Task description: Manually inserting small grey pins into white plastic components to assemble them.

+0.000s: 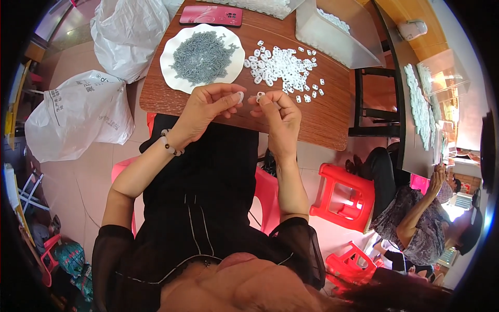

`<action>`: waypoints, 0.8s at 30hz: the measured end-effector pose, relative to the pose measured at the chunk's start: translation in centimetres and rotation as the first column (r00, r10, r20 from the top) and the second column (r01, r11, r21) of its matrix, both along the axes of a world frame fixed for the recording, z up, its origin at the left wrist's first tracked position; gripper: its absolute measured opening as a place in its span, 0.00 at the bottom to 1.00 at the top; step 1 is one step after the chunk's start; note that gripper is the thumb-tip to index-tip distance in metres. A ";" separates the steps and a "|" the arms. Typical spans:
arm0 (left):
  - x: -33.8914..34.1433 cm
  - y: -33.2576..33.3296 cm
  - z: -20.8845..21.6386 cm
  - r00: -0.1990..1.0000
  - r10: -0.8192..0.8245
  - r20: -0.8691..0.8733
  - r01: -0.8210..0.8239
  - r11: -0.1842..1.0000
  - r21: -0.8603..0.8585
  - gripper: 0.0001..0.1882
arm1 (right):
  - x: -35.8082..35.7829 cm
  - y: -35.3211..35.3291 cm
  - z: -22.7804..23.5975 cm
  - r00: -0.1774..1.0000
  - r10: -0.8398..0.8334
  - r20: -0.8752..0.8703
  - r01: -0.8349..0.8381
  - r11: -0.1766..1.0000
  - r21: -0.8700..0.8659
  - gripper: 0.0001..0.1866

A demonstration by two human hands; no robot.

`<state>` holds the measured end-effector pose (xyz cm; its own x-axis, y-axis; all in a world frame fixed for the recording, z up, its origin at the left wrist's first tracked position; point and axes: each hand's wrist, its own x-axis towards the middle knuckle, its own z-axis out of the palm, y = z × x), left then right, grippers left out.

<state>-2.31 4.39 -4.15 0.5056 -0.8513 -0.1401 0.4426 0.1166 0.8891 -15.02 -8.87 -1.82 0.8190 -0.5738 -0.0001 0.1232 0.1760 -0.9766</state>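
Both of my hands are raised over the near edge of the brown table (322,122), close together but apart. Between the thumb and fingers of my left hand (208,108) is a small white plastic piece (240,97). My right hand (283,112) pinches another small white plastic piece (260,95) with holes in it; a thin tip points out of it toward the left hand. Just beyond my left hand, a white wavy-rimmed plate (167,65) bears a heap of small grey rod-shaped pieces (202,57). Loose white plastic pieces (286,67) with holes lie scattered beyond my right hand.
A pink phone (210,16) lies at the table's far left. Translucent bins (325,44) of white pieces stand at the far side. Stuffed white bags (78,117) sit on the floor at left. Red stools (345,197) and a seated person (421,223) at another table are at right.
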 end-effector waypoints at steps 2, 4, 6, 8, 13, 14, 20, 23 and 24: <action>0.0 -0.1 0.0 1.000 0.012 -0.007 -0.012 1.000 -0.007 0.14 | 0.0 -0.1 0.1 1.000 0.001 0.001 -0.001 1.000 -0.003 0.06; 0.0 -0.3 0.5 0.999 0.016 -0.045 -0.016 1.000 -0.010 0.13 | -0.1 -0.1 0.4 1.000 -0.025 0.001 0.025 1.000 0.008 0.06; -0.1 -0.3 0.7 0.996 0.021 -0.083 -0.022 1.000 -0.011 0.13 | -0.2 -0.2 0.5 1.000 -0.028 0.005 0.028 1.000 0.002 0.06; 0.0 -0.3 0.6 0.998 0.025 -0.049 -0.026 1.000 -0.015 0.14 | -0.1 -0.1 0.5 1.000 -0.027 0.009 0.027 1.000 -0.002 0.06; 0.2 0.0 -0.1 0.998 0.040 -0.052 -0.041 0.999 -0.017 0.14 | 0.1 0.3 0.3 0.998 -0.057 -0.002 0.057 0.998 -0.040 0.05; 0.3 0.0 -0.2 0.997 0.040 -0.060 -0.042 0.999 -0.024 0.14 | 0.2 0.3 0.3 0.998 -0.055 -0.002 0.055 0.998 -0.039 0.05; 0.1 0.1 -0.2 0.982 0.041 -0.185 -0.052 0.997 -0.059 0.14 | 0.4 0.8 -0.4 0.996 -0.077 0.046 0.080 0.995 -0.065 0.04; -0.1 0.1 0.1 0.978 0.046 -0.202 -0.059 0.997 -0.056 0.14 | 0.4 1.0 -0.8 0.996 -0.076 0.049 0.082 0.989 -0.124 0.04; -0.1 0.1 0.0 0.978 0.048 -0.203 -0.060 0.997 -0.054 0.14 | 0.4 1.1 -1.0 0.996 -0.081 0.041 0.087 0.980 -0.178 0.04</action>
<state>-2.46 4.51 -4.18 0.5174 -0.8336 -0.1934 0.6034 0.1952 0.7732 -14.60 -7.77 -2.79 0.7655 -0.6290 0.1357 0.1634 -0.0139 -0.9865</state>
